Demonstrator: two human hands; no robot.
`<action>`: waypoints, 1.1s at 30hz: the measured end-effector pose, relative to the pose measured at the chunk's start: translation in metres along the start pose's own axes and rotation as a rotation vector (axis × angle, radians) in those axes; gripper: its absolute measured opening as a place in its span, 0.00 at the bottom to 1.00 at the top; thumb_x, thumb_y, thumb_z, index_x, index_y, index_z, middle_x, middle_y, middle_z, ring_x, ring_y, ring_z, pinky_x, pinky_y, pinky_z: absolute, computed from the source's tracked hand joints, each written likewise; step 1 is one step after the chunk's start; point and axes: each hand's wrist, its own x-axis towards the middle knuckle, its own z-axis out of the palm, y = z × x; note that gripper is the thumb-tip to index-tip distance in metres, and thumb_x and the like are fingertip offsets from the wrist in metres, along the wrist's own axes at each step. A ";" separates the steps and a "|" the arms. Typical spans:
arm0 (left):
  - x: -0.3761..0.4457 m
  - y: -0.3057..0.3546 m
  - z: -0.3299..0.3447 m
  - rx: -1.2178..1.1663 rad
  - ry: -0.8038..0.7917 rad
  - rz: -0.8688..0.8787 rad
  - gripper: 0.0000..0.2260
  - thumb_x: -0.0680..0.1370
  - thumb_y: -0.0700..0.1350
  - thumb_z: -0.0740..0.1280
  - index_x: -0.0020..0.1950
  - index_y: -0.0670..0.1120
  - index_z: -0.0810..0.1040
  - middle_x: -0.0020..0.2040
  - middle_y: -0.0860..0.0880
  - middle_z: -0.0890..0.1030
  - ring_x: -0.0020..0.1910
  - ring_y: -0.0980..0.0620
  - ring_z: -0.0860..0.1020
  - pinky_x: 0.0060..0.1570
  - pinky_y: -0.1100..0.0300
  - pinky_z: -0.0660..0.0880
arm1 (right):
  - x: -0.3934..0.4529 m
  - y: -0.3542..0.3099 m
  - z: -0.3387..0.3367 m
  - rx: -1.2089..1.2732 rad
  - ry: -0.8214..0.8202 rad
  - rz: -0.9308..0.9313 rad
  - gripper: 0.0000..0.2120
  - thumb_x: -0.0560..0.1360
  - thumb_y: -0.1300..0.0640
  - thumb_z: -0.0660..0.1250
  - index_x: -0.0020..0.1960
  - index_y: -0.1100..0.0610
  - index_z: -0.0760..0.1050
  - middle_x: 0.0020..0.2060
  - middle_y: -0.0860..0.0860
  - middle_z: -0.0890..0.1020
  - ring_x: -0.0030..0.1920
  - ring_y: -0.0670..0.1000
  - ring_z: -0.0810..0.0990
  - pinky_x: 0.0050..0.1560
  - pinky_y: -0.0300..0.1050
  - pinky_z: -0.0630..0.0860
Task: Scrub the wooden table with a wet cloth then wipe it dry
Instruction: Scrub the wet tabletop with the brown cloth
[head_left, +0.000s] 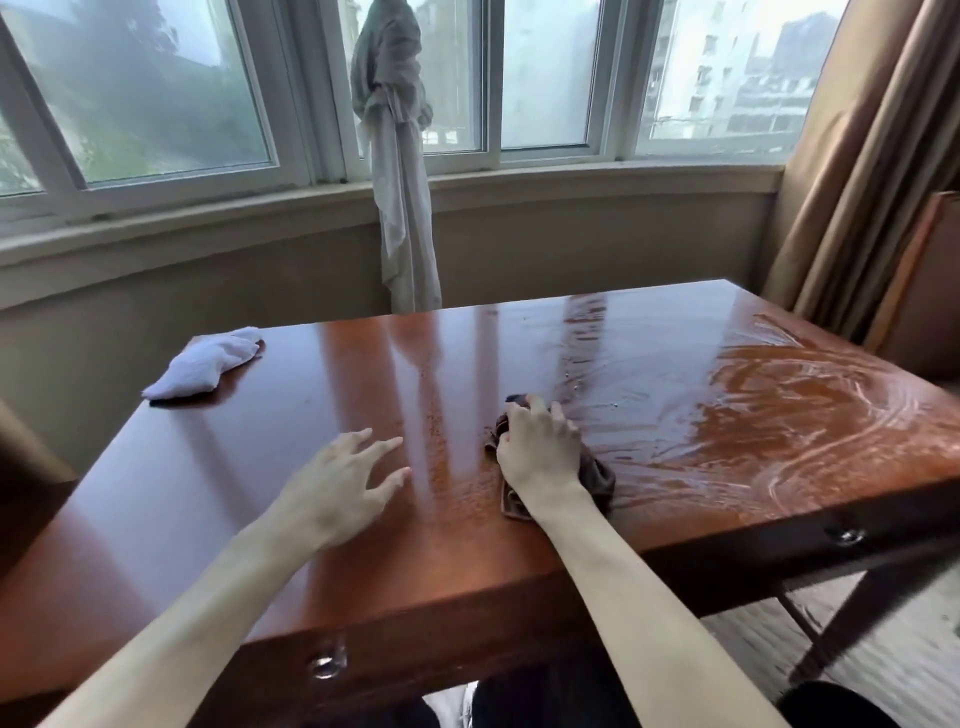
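A glossy reddish wooden table (322, 374) fills the middle of the head view. Its right half is wet, with swirled streaks of water. My right hand (540, 452) presses down on a bunched dark brown cloth (597, 478) near the table's centre, at the left edge of the wet patch. My left hand (337, 488) lies flat on the dry left part, fingers spread, holding nothing. A folded white cloth (208, 366) rests at the far left corner of the table.
Two drawer knobs (327, 662) sit in the table's front face. Behind the table is a low wall under a bay window, with a knotted grey curtain (400, 156) hanging at the middle. Tan drapes (862, 171) and a wooden board stand at the right.
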 end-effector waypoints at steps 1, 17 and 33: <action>-0.003 0.006 0.001 0.000 -0.012 0.005 0.28 0.80 0.67 0.54 0.79 0.61 0.62 0.80 0.48 0.61 0.79 0.48 0.59 0.78 0.50 0.57 | -0.015 -0.006 0.000 0.000 -0.007 -0.072 0.19 0.78 0.55 0.63 0.68 0.48 0.77 0.64 0.50 0.77 0.63 0.58 0.76 0.59 0.52 0.75; -0.018 0.027 -0.001 0.211 -0.207 0.048 0.35 0.77 0.73 0.51 0.81 0.63 0.53 0.82 0.50 0.56 0.79 0.48 0.60 0.72 0.46 0.68 | -0.039 0.027 -0.021 0.292 -0.111 -0.339 0.26 0.71 0.54 0.62 0.67 0.37 0.77 0.65 0.38 0.78 0.62 0.46 0.77 0.60 0.47 0.77; 0.036 0.042 0.021 0.126 0.107 0.076 0.38 0.76 0.66 0.38 0.77 0.51 0.67 0.75 0.50 0.69 0.74 0.48 0.66 0.73 0.52 0.64 | 0.033 0.029 0.007 0.189 -0.004 -0.212 0.24 0.72 0.54 0.65 0.67 0.41 0.77 0.64 0.41 0.79 0.62 0.49 0.77 0.56 0.46 0.75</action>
